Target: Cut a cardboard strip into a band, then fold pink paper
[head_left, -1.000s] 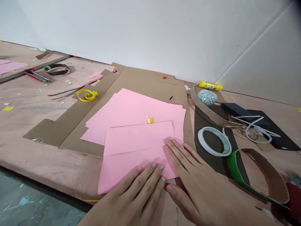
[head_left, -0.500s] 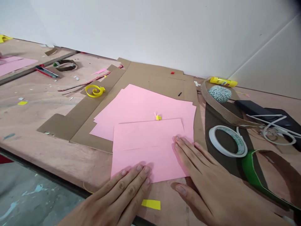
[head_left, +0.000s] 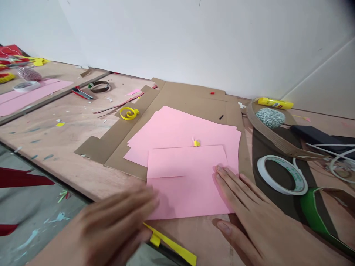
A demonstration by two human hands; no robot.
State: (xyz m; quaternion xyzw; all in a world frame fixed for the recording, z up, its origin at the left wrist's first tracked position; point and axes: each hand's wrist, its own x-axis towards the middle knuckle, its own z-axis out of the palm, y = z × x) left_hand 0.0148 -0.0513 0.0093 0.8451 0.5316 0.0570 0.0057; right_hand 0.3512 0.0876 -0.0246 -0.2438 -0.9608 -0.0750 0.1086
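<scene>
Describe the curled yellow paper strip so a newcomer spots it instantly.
On the wooden table, find the large flattened brown cardboard sheet under the pink paper sheets. The curled yellow paper strip lies on its left part, just left of the pink sheets. Its open spiral sets it apart from the flat yellow paper scrap farther left.

Sheets [head_left: 177, 125] on cardboard [head_left: 191, 92]; curl [head_left: 136, 112] left of sheets; cutter [head_left: 82, 94] farther left; tape [head_left: 261, 172] right of sheets; twine [head_left: 270, 117] behind tape; glue [head_left: 276, 103] behind twine.

Left hand [head_left: 119, 218] blurred, fingers together — right hand [head_left: 241, 207] palm down, fingers extended, thumb apart.
</scene>
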